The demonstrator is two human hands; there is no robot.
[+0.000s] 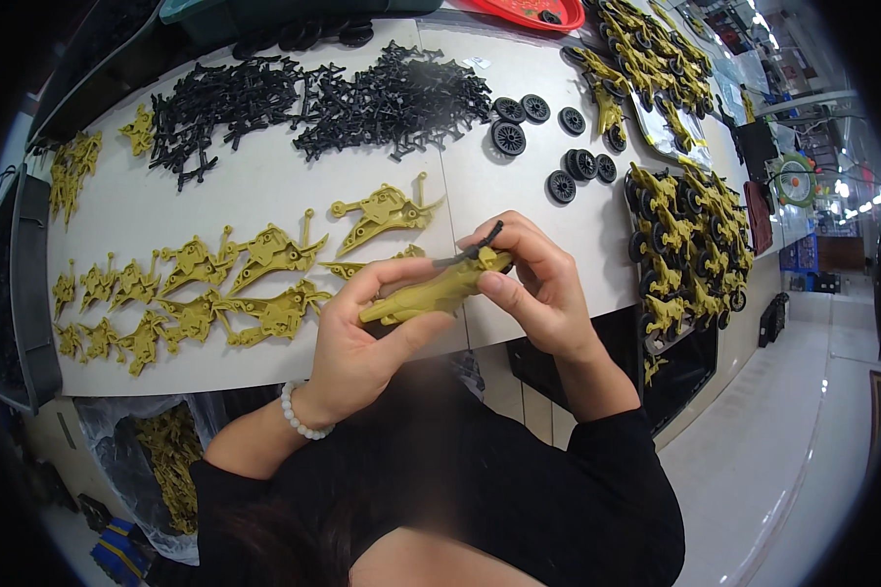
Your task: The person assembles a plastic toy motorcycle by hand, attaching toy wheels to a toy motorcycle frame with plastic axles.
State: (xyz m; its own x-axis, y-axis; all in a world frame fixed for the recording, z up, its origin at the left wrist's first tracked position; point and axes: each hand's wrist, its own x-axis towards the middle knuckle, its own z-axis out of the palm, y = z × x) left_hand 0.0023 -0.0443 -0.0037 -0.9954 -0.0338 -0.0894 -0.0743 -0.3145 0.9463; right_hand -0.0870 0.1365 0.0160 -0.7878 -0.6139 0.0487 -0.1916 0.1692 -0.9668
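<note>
Over the table's near edge I hold a yellow toy motorcycle body [423, 299]. My left hand [354, 342] is closed around its long tapered end, thumb along the near side. My right hand [546, 293] grips the other end, where a black handlebar-like part [492, 237] sticks up between the fingers. How far that black part is seated in the body is hidden by my fingers. Just beyond my hands lies another yellow body half [382, 207]. Rows of similar yellow halves [269, 256] lie to the left.
Heaps of black fork-like parts [392, 106] cover the far side. Loose black wheels [508, 137] lie right of them. Motorcycles with wheels fill a tray [690, 259] at right. A grey bin [24, 293] stands left, a red basin [533, 12] far back. A plastic bag [171, 460] of yellow parts sits below.
</note>
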